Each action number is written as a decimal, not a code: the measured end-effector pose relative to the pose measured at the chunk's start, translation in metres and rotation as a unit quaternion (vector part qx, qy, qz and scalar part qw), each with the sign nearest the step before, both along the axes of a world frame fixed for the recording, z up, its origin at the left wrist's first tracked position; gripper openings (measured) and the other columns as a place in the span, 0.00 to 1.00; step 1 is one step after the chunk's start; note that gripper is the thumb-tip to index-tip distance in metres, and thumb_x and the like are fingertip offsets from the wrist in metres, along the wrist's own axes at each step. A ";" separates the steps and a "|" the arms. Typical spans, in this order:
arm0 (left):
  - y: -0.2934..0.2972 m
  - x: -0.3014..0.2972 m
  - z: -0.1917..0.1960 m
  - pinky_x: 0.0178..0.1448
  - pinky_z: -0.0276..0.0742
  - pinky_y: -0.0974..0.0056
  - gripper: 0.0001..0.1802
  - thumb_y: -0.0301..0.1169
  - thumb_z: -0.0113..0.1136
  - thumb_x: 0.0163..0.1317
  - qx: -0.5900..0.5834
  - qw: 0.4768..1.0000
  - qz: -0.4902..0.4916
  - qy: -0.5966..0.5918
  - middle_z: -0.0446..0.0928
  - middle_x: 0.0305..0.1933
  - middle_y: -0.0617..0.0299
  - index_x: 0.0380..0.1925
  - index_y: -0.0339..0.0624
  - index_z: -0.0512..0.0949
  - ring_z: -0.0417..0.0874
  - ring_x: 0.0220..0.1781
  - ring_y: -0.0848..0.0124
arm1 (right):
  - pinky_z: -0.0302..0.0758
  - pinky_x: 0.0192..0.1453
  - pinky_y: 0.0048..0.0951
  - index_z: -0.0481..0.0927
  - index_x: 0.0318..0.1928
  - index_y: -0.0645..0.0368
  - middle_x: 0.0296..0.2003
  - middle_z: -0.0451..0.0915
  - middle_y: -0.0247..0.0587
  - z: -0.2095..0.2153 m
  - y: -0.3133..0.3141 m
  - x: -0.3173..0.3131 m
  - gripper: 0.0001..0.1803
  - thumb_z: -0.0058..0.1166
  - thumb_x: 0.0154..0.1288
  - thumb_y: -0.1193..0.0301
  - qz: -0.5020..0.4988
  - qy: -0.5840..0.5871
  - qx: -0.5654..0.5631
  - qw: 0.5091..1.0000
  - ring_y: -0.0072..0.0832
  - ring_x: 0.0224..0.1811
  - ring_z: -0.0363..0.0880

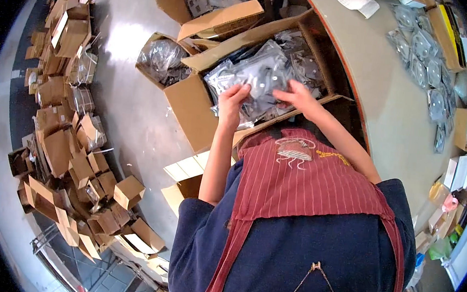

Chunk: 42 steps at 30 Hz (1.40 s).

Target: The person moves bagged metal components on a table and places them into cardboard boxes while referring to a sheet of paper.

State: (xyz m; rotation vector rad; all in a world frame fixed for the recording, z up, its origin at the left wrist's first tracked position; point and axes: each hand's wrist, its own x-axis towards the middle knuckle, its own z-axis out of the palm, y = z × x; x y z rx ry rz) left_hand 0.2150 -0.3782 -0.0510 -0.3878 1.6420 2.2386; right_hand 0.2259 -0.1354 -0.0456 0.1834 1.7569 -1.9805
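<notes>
Where hands (232, 103) reach, a clear bag (261, 83) lies between.

Pale table (381, 83), bagged parts (422, 46) atop, grey floor (127, 99), cardboard boxes (56, 150)

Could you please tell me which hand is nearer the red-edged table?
Right: the right hand is left of the red-edged table; the left hand is farther left of it.

Bag (262, 63) – silvery-grey; apron (301, 190) – maroon, pinstriped
</notes>
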 end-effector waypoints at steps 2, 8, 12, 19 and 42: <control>-0.008 0.001 0.000 0.48 0.72 0.71 0.11 0.34 0.63 0.67 -0.096 0.994 -0.045 0.029 0.82 0.34 0.68 0.39 0.36 0.86 0.77 0.38 0.79 | 0.76 0.39 0.26 0.78 0.47 0.67 0.39 0.82 0.39 0.024 0.013 0.001 0.21 0.66 0.63 0.63 -0.067 -0.041 -0.051 0.996 0.24 0.36 0.79; -0.115 0.042 -0.086 0.60 0.76 0.53 0.20 0.30 0.65 0.56 -0.661 0.710 -0.136 0.201 0.75 0.62 0.47 0.51 0.46 0.81 0.79 0.58 0.49 | 0.78 0.56 0.36 0.74 0.58 0.60 0.54 0.80 0.43 0.024 0.118 0.012 0.17 0.51 0.71 0.74 -0.421 0.031 -0.382 0.822 0.37 0.49 0.81; -0.099 0.045 -0.068 0.51 0.78 0.53 0.15 0.32 0.68 0.55 -0.589 0.774 -0.159 0.167 0.81 0.50 0.48 0.42 0.42 0.80 0.83 0.49 0.50 | 0.76 0.57 0.31 0.77 0.57 0.60 0.53 0.81 0.41 0.040 0.109 0.026 0.17 0.53 0.69 0.73 -0.262 0.015 -0.217 0.940 0.31 0.50 0.81; 0.000 0.042 0.004 0.43 0.75 0.67 0.13 0.31 0.71 0.58 -0.233 0.957 -0.063 0.162 0.80 0.31 0.63 0.38 0.37 0.78 0.79 0.36 0.74 | 0.73 0.61 0.31 0.76 0.59 0.62 0.53 0.80 0.40 0.025 0.023 0.029 0.26 0.65 0.63 0.64 0.066 0.231 0.169 0.956 0.31 0.55 0.78; 0.059 -0.015 0.017 0.39 0.73 0.71 0.06 0.30 0.60 0.69 0.022 0.998 0.005 0.066 0.76 0.30 0.70 0.35 0.40 0.76 0.75 0.31 0.79 | 0.67 0.66 0.30 0.65 0.68 0.65 0.61 0.73 0.43 0.038 0.066 0.015 0.32 0.59 0.69 0.64 -0.018 0.085 0.115 0.990 0.28 0.61 0.71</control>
